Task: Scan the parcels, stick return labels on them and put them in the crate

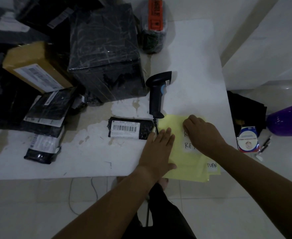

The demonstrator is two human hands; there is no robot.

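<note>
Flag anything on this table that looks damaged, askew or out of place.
The white table top is worn through in brownish patches beside the small barcoded parcel, which looks like peeling rather than a fresh spill. The yellow sheets lie skewed and overhang the front edge.

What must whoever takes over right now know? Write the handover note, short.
Left hand: flat, pressing the yellow label sheets.
Right hand: fingers bent onto a white return label; pinch hidden.
Scanner lies on the table; small black parcel beside the sheets, no return label showing; whether scanned, cannot tell.
Purple basket right of the table, possibly the crate.
Left: label it, crate it, then the parcel pile.
</note>
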